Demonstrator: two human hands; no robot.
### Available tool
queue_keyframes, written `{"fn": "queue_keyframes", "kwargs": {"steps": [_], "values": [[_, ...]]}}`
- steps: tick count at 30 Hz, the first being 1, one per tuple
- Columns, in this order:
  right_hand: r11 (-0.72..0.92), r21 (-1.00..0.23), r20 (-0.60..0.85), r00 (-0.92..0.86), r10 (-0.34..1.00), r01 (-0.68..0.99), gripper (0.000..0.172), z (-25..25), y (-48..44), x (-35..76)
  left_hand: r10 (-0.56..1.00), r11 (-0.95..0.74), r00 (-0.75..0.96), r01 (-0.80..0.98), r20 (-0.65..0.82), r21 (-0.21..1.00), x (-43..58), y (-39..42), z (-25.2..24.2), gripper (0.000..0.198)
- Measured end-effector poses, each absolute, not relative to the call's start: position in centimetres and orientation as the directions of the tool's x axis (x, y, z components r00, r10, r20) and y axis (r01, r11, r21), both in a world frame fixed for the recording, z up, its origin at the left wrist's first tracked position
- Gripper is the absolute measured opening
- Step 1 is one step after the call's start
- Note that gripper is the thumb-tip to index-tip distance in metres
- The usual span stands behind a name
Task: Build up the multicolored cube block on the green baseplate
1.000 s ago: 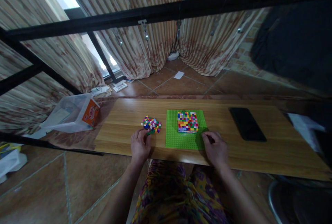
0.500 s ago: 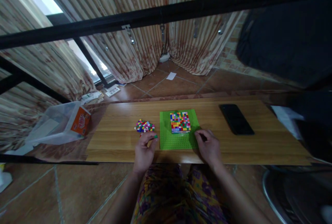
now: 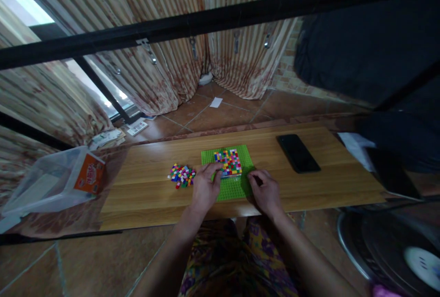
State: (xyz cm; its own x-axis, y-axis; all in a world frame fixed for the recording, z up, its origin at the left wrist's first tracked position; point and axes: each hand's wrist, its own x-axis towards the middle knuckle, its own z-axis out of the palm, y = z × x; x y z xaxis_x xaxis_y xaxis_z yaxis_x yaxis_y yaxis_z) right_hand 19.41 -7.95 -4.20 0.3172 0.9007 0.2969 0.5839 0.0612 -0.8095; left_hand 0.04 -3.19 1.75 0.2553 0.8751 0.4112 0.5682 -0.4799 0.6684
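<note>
A square block built of many small coloured bricks (image 3: 232, 159) stands on a green studded baseplate (image 3: 230, 191). My left hand (image 3: 205, 187) reaches over the plate's left part, with thumb and forefinger pinched at the block's left front edge. The small green building brick seen in that pinch a moment earlier is hidden by the fingers. To the left of this hand lies a loose pile of coloured bricks (image 3: 182, 175). My right hand (image 3: 266, 191) rests at the plate's right edge, fingers curled and thumb against forefinger; whether anything is between them cannot be made out.
A black phone (image 3: 298, 153) lies on the right part of the wooden table (image 3: 144, 196). Beyond the left end stands a clear plastic bin (image 3: 62, 173) with an orange label. A black metal bar (image 3: 185, 24) crosses above, before striped curtains (image 3: 144, 72).
My left hand has moved right, from beside the brick pile to the block's left front edge, carrying the green brick. My right hand keeps its place by the plate. The view has shifted.
</note>
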Motion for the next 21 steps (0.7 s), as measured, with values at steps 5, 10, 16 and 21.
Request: {"fn": "queue_keyframes", "kwargs": {"steps": [5, 10, 16, 21], "values": [[0.062, -0.809, 0.294, 0.312, 0.903, 0.584, 0.027, -4.1, -7.9, 19.4, 0.850, -0.521, 0.340, 0.646, 0.402, 0.558, 0.8, -2.0, 2.0, 0.020], [0.055, -0.810, 0.288, 0.313, 0.905, 0.584, 0.026, -4.1, -7.9, 19.4, 0.858, -0.508, 0.334, 0.667, 0.390, 0.546, 1.1, -1.8, 2.0, 0.021], [0.047, -0.807, 0.282, 0.316, 0.906, 0.588, 0.027, -4.1, -7.9, 19.4, 0.859, -0.504, 0.343, 0.697, 0.381, 0.510, 1.2, -1.5, 2.1, 0.025], [0.049, -0.807, 0.287, 0.317, 0.904, 0.589, 0.027, -4.1, -7.9, 19.4, 0.856, -0.494, 0.300, 0.712, 0.420, 0.498, 1.4, -1.6, 1.8, 0.022]]}}
